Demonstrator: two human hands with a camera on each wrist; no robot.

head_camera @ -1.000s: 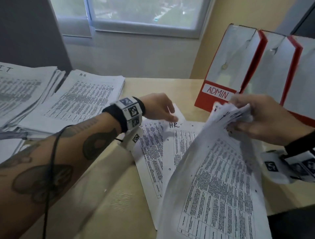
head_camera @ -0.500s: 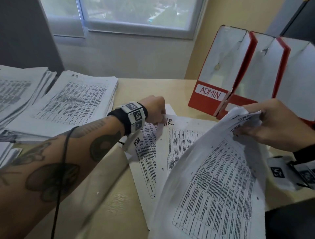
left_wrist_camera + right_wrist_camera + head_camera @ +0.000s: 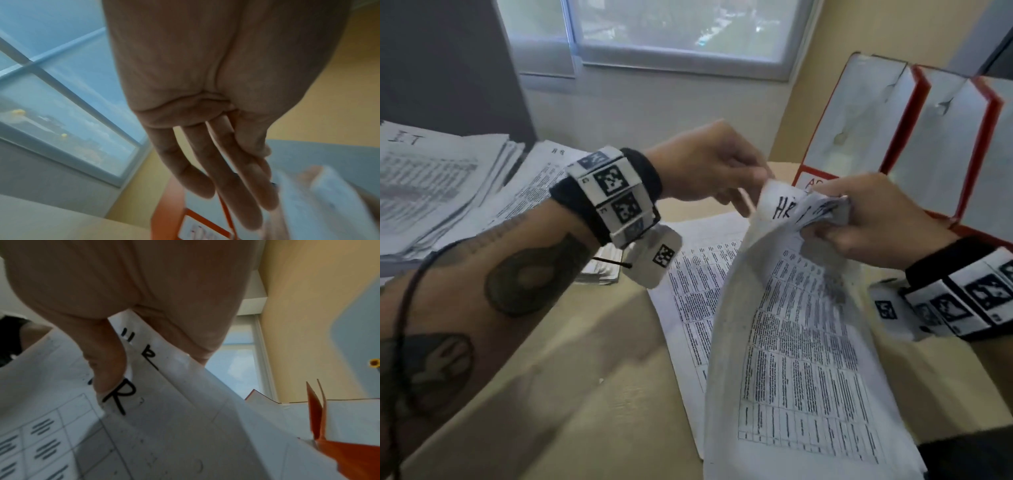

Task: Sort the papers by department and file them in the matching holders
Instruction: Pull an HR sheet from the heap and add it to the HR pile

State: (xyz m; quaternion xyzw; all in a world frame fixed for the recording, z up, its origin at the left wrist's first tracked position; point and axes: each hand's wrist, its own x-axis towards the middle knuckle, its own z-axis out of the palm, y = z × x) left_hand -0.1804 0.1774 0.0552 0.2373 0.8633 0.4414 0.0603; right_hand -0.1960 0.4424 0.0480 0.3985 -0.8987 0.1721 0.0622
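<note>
Above desk, mid-sort: right hand fingers clenched on top edge of raised sheaf marked HR. Left hand at sheaf's top corner, grip unclear. Next, likely: peel HR sheet, carry to HR stack at left.

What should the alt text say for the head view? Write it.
Two hands hold up a printed sheet marked HR over a wooden table: the right hand grips its crumpled top, the left hand pinches the corner. Paper stacks lie left, red file holders stand right.
</note>
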